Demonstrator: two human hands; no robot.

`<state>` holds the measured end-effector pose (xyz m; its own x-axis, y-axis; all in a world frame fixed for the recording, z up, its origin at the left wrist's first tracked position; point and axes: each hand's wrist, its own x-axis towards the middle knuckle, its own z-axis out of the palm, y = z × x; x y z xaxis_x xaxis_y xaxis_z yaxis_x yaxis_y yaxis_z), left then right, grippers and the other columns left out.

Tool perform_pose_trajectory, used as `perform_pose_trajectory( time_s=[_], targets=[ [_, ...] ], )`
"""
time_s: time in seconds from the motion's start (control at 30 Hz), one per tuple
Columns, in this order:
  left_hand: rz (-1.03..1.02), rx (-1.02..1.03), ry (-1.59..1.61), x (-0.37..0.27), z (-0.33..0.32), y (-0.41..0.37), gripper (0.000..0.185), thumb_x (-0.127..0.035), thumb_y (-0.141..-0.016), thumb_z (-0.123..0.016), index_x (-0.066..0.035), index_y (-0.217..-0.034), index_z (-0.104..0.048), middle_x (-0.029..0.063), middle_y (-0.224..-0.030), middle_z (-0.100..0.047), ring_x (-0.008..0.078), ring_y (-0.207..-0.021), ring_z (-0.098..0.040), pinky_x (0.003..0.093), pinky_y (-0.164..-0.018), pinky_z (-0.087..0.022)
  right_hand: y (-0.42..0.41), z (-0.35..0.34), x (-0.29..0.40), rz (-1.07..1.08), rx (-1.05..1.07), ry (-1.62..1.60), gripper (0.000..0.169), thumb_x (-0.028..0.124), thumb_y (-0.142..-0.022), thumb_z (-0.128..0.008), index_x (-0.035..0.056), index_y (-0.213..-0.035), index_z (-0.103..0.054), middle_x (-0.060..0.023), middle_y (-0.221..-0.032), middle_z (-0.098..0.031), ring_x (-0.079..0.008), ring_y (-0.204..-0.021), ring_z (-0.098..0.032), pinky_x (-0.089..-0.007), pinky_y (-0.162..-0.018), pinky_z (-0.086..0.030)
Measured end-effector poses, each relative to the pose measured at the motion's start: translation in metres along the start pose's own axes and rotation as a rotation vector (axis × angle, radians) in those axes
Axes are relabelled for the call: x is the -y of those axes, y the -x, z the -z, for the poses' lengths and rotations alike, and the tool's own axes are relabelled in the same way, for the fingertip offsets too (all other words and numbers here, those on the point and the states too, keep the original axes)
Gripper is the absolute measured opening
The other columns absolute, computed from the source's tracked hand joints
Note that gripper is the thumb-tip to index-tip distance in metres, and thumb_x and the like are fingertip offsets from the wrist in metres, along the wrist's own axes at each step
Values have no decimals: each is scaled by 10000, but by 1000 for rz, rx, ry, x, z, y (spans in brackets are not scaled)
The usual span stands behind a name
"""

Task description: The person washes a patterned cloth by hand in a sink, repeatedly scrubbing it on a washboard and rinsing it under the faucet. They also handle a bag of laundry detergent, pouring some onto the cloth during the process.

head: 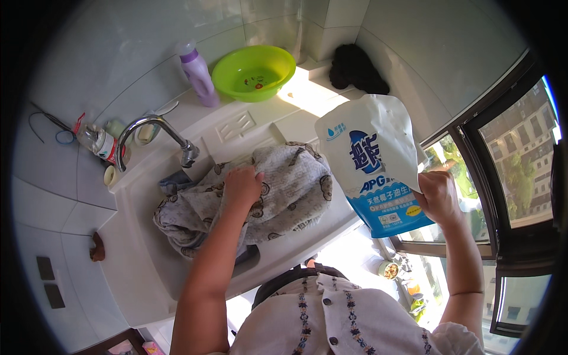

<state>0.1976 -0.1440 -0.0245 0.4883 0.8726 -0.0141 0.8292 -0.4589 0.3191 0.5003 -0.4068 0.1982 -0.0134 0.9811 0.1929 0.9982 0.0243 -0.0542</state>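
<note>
My right hand point(439, 197) grips a blue-and-white laundry detergent refill pouch point(344, 171) by its side edge. The pouch is held up right of the sink, its printed front facing me. My left hand point(242, 186) is closed on a crumpled grey quilted cloth with brown bear prints point(288, 186); its fingertips are partly hidden. This cloth lies heaped across the white laundry sink point(155, 262), part of it over the ribbed washboard side. A bluish-grey fabric piece point(174, 183) shows beneath it by the faucet.
A chrome gooseneck faucet point(153, 120) arches over the sink's left side. Along the back ledge stand a purple bottle point(199, 77), a green plastic basin point(235, 80) and a dark bundle point(355, 69). A clear plastic bottle point(95, 140) leans near the wall. Dark-framed windows point(477, 191) flank my right arm.
</note>
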Motion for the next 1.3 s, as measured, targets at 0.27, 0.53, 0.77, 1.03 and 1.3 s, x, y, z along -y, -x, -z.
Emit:
perform_pose_trajectory(
  time_s=[0.27,0.53,0.77,1.03,1.3],
  targets=[
    [-277,-447,661,-21,135,-47,225,-152,-909,-630,-14,-1081,-673,177,-928,-698,366,-853,-660,418,-735,-514,7,13,-14,-18,-153,15,88,57,-779,-729,36,-838,-667,-106,-706,-700,-242,-619,-699,-343,-598,-562],
    [-611,39,-79,-9,73,99,374,-175,-768,-708,-205,-1140,-678,38,-837,-639,263,-780,-618,414,-761,-443,20,15,-13,33,-182,-1,152,53,-745,-743,45,-740,-591,-90,-624,-625,-235,-541,-628,-348,-543,-516],
    [-474,179,-67,-2,33,145,404,-386,-791,-715,-201,-1149,-686,55,-857,-632,252,-806,-616,393,-832,-397,11,-3,-6,126,-141,-9,212,103,-716,-778,69,-715,-569,-62,-607,-610,-211,-491,-592,-337,-541,-509],
    [-144,260,138,-27,70,139,499,-435,-794,-741,-91,-1149,-668,130,-1059,-648,306,-1065,-582,448,-999,-363,-35,0,32,318,77,-30,124,25,-732,-762,59,-826,-689,-46,-672,-678,-186,-555,-665,-297,-560,-546],
    [-438,-190,41,-67,-31,115,457,-232,-851,-656,1,-1241,-604,114,-1386,-531,327,-1326,-422,515,-1129,-299,-73,18,34,420,92,21,148,58,-794,-757,60,-941,-740,-92,-754,-728,-207,-627,-718,-299,-589,-577]
  ],
)
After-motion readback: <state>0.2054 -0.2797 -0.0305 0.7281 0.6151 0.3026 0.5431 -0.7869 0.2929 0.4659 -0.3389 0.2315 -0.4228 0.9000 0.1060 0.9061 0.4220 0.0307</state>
